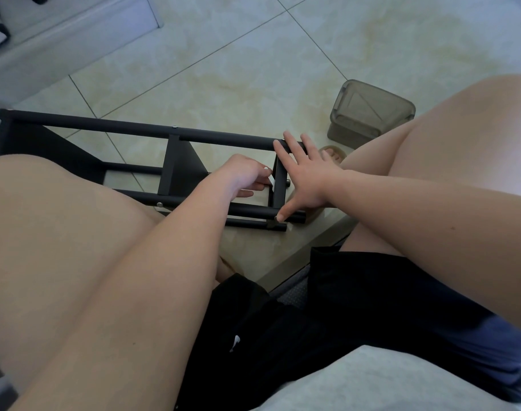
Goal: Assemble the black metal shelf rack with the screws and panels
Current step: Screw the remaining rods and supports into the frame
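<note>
**Shelf rack on its side, both hands at its end**

The black shelf rack (pixel 105 127) lies on its side on the tiled floor (pixel 253 69), running from 9 o'clock to the centre. The right hand (pixel 308 176) lies spread over its end, with straight fingers (pixel 291 143) on the upper tube and the thumb on the lower one. The left hand (pixel 241 173) reaches inside beside the end panel (pixel 280 179) with curled fingers; whether they hold anything cannot be told. A translucent container (pixel 371 114) stands at 1 o'clock.
</note>
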